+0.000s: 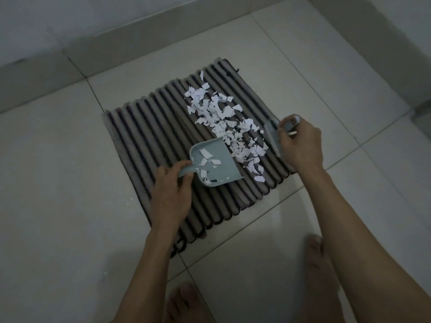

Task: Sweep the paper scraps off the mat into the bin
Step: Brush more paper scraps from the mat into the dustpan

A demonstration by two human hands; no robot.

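A ribbed grey-and-black mat (149, 127) lies on the tiled floor. White paper scraps (219, 115) are strewn in a band across its right half. My left hand (171, 192) grips the handle of a small light-blue dustpan (215, 162), which rests on the mat with a few scraps inside and its mouth facing the pile. My right hand (300, 143) holds a small light-blue hand brush (272, 138) at the mat's right edge, its bristle side toward the scraps. No bin is clearly in view.
Pale floor tiles (58, 183) surround the mat. Walls with a skirting band (70, 54) run along the back and right. My bare feet (317, 264) stand on the tiles below the mat. A dim object (422, 117) sits at the far right edge.
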